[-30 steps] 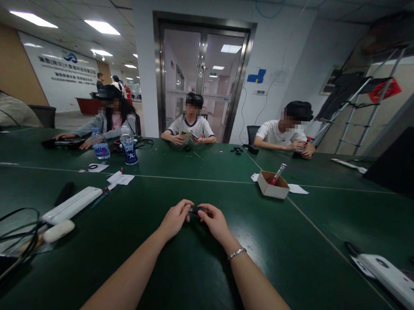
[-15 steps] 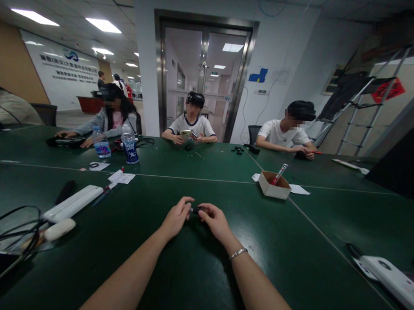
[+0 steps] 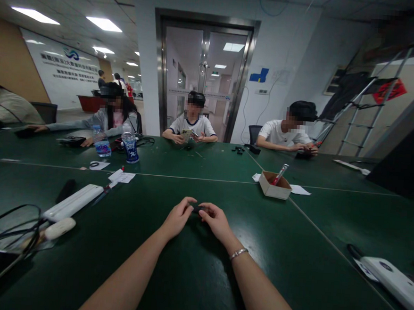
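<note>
Between my two hands, just above the green tabletop, is a small black stick (image 3: 197, 209), too small and too covered by fingers to make out its exact kind. My right hand (image 3: 216, 220) pinches its right end between thumb and fingers. At the left end, the thumb and fingers of my left hand (image 3: 178, 217) close around it, with the index finger arched over the top. The fingertips of both hands nearly meet. A metal bracelet sits on my right wrist.
The green table (image 3: 198, 286) bears a small open box (image 3: 274, 190) with a pen-like stick in it, two bottles (image 3: 131, 145), a white power strip (image 3: 74, 203), cables (image 3: 8, 231) and a white device (image 3: 393, 276). Several people sit across the table, hands on small items.
My left fingers have shifted slightly right, closer to my right hand. The metal part that showed between the hands is now hidden. A person at the far left has stretched an arm out.
</note>
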`<state>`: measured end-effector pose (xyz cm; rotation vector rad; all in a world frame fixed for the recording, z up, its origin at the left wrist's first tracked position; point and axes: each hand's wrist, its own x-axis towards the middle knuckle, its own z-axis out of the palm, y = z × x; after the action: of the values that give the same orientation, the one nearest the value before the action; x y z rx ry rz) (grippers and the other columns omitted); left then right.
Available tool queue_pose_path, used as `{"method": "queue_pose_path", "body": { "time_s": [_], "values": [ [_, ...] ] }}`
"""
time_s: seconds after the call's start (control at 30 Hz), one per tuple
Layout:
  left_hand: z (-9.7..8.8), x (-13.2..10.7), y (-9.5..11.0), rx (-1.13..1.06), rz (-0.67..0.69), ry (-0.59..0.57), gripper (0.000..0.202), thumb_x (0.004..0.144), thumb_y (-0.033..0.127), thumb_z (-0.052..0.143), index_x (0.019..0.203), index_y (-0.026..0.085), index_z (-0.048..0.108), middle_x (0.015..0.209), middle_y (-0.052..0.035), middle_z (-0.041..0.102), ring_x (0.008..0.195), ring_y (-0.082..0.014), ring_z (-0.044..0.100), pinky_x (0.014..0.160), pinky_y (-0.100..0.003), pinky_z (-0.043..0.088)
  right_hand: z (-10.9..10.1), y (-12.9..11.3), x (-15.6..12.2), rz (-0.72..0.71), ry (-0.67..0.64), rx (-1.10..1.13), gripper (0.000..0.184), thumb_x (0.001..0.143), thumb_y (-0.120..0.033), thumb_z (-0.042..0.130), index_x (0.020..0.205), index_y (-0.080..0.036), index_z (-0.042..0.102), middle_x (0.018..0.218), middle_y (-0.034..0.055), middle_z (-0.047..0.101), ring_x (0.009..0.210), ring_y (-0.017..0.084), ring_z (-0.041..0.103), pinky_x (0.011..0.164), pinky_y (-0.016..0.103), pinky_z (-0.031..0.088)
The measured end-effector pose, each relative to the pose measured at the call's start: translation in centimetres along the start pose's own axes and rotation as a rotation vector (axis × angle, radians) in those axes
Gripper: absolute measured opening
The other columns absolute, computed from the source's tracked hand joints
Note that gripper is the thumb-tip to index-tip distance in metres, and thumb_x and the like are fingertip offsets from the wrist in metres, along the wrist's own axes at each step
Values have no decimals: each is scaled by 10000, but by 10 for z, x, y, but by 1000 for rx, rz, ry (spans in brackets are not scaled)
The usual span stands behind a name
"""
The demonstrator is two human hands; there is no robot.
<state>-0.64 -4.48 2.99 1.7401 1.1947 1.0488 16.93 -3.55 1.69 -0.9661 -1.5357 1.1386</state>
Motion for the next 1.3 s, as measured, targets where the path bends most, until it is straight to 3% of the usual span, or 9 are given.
{"method": "queue_pose_path", "body": {
  "time_s": [0.07,0.2,0.3,0.47,0.6,0.73,1.07,1.3],
  "values": [
    [0,0,0,-7,30,19,321,852,342,453,1138,209,512,871,-23,553,794,-153,526,742,-274,412,0,-2,0,5,2,2,339,745,-382,659,990,-150,630,690,2,589,620,145,550,612,282,448],
    [1,0,1,-3,-13,-10,324,895,377,353,1109,212,531,771,-6,545,725,-152,523,688,-273,408,0,-4,-1,9,-17,-3,343,745,-389,665,987,-149,628,687,2,590,617,143,545,616,284,445],
    [0,-1,2,25,39,26,297,871,354,417,1102,215,541,872,-20,570,817,-157,537,748,-275,410,0,-4,-1,13,-13,-5,349,741,-398,668,987,-155,625,684,0,588,621,146,547,616,285,450],
    [0,-3,3,33,-23,-22,364,904,428,326,1083,206,552,629,29,485,594,-131,472,596,-254,369,1,-6,-2,10,-34,-19,335,752,-394,659,986,-155,631,672,1,595,619,147,552,616,285,453],
    [0,-2,2,-10,10,-18,316,875,376,403,1106,206,537,761,2,543,690,-136,513,630,-247,387,1,-7,-2,10,-36,-16,344,749,-393,663,992,-151,629,686,5,607,623,148,557,617,284,450],
    [0,-2,1,-10,-8,-54,316,889,369,366,1096,206,541,682,16,500,644,-133,490,612,-248,380,1,-7,-2,4,-49,-21,330,759,-381,653,991,-148,628,681,4,606,619,144,554,616,279,442],
    [0,-3,2,-21,5,12,334,870,353,417,1168,226,499,806,-2,532,703,-134,509,653,-255,400,1,-9,-3,-4,-48,-11,313,757,-369,669,982,-154,636,674,-1,613,620,144,564,619,278,453],
    [0,-3,2,-12,-1,-3,336,866,374,423,1150,217,513,740,13,521,655,-127,492,611,-243,376,1,-7,-2,-17,-57,-8,311,770,-365,651,990,-146,626,686,9,621,629,148,566,626,282,444]
  ]
}}
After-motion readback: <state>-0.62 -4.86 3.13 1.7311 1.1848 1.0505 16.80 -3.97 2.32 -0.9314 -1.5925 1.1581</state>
